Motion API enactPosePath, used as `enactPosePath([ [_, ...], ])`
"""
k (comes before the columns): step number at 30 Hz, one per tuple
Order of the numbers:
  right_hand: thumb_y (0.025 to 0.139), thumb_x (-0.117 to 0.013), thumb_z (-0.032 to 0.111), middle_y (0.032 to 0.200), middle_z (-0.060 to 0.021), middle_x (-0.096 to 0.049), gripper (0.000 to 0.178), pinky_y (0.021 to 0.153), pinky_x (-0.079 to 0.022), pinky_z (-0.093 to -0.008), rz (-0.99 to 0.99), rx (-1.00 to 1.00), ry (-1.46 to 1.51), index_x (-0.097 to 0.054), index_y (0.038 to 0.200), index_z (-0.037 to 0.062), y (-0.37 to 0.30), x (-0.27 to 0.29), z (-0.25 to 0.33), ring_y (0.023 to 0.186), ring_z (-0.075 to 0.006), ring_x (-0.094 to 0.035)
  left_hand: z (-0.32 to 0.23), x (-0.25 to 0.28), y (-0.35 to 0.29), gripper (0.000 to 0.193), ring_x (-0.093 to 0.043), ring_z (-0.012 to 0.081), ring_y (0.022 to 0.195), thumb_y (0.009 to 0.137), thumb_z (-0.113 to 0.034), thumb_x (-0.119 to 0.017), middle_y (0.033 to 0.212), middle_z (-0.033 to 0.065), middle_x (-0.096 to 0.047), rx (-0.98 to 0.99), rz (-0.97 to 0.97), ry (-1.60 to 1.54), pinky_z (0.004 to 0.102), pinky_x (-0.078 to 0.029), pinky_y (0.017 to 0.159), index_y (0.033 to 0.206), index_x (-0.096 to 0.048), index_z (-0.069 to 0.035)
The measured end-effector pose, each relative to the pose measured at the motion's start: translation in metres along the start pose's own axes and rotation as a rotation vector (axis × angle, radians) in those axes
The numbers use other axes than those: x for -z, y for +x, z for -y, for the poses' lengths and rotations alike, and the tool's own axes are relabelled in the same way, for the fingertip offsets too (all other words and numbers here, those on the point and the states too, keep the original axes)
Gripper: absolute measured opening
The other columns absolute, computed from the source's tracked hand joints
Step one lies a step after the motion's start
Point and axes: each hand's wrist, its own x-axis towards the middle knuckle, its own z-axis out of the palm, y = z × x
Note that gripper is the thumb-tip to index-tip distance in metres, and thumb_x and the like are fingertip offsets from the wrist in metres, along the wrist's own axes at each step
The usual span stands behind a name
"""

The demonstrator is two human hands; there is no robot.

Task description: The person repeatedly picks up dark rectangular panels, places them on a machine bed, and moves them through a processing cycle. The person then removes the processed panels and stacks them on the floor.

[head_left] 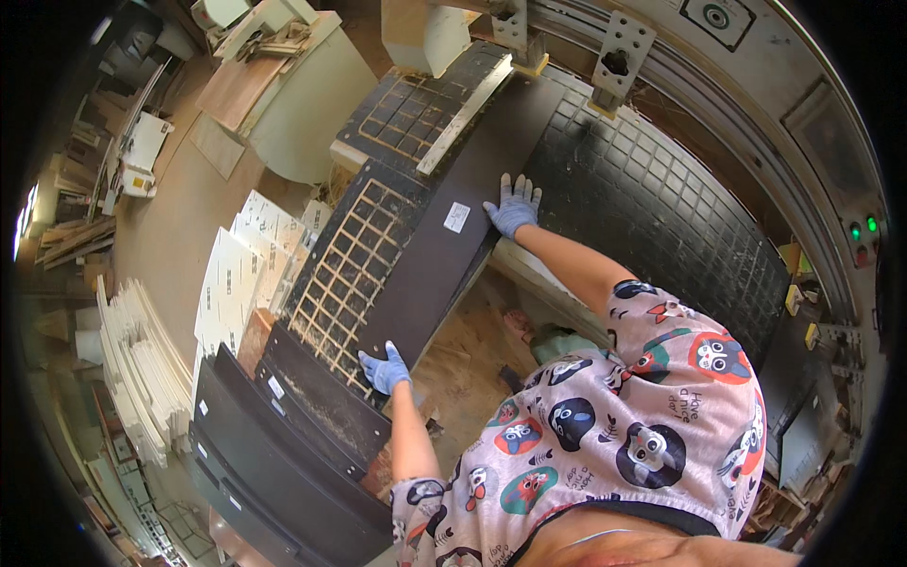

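Note:
A long dark brown panel (416, 279) with a white label (456, 217) lies slantwise over a black machine bed (402, 194) that has light grid grooves. My left hand (385, 369), in a blue-grey glove, rests at the panel's near end with its fingers spread. Farther up, my right hand (516, 205), gloved likewise, lies on the panel's right edge, fingers apart. Neither hand is wrapped round anything that I can see. A pale straight strip (465, 115) stands along the left side of the panel's far part.
Several dark labelled panels (274, 454) are stacked at the lower left, with white boards (231, 274) beyond them. Another black gridded bed (661, 198) extends on the right, below a metal rail with a perforated bracket (619, 57). Green lights (864, 228) glow far right.

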Motion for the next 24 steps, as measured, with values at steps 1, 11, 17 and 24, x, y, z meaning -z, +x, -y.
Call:
enactPosePath([
  [1, 0.084, -0.042, 0.057, 0.148, -0.0214, -0.013, 0.080, 0.109, -0.004, -0.0531, -0.045, -0.017, -0.052, -0.014, 0.144, 0.0117, -0.003, -0.001, 0.007, 0.137, -0.0378, -0.010, -0.001, 0.000, -0.006, 0.080, -0.039, 0.0334, 0.124, 0.076, -0.053, -0.062, 0.138, 0.0184, -0.036, -0.061, -0.015, -0.045, 0.0420, -0.038, 0.099, 0.139, -0.030, -0.016],
  [11, 0.086, -0.035, 0.057, 0.145, -0.0306, -0.011, 0.078, 0.108, 0.000, -0.0564, -0.037, -0.034, -0.084, -0.012, 0.145, 0.0103, 0.029, 0.038, -0.003, 0.136, -0.0453, -0.006, -0.067, 0.018, 0.011, 0.083, -0.041, 0.0310, 0.123, 0.071, -0.043, -0.071, 0.137, 0.0141, -0.039, -0.068, 0.062, -0.068, 0.0413, -0.038, 0.099, 0.139, -0.030, -0.019],
  [17, 0.085, -0.038, 0.057, 0.146, -0.0233, -0.019, 0.074, 0.108, -0.010, -0.0547, 0.175, -0.003, 0.017, -0.020, 0.143, 0.0151, 0.029, 0.059, -0.025, 0.136, -0.0401, -0.015, -0.049, 0.020, 0.009, 0.081, -0.036, 0.0352, 0.126, 0.073, -0.043, -0.070, 0.141, 0.0177, -0.031, -0.132, 0.152, -0.168, 0.0416, -0.036, 0.101, 0.139, -0.030, -0.019],
  [24, 0.076, -0.066, 0.034, 0.134, -0.0161, -0.041, 0.049, 0.101, -0.030, -0.0460, -1.003, 0.437, -0.104, -0.054, 0.120, 0.0175, -0.026, 0.276, -0.130, 0.122, -0.0346, -0.039, 0.021, 0.050, -0.033, 0.061, -0.042, 0.0334, 0.120, 0.080, -0.027, -0.069, 0.129, 0.0197, -0.045, -0.379, -0.133, -0.440, 0.0410, -0.036, 0.099, 0.130, -0.041, -0.005],
])
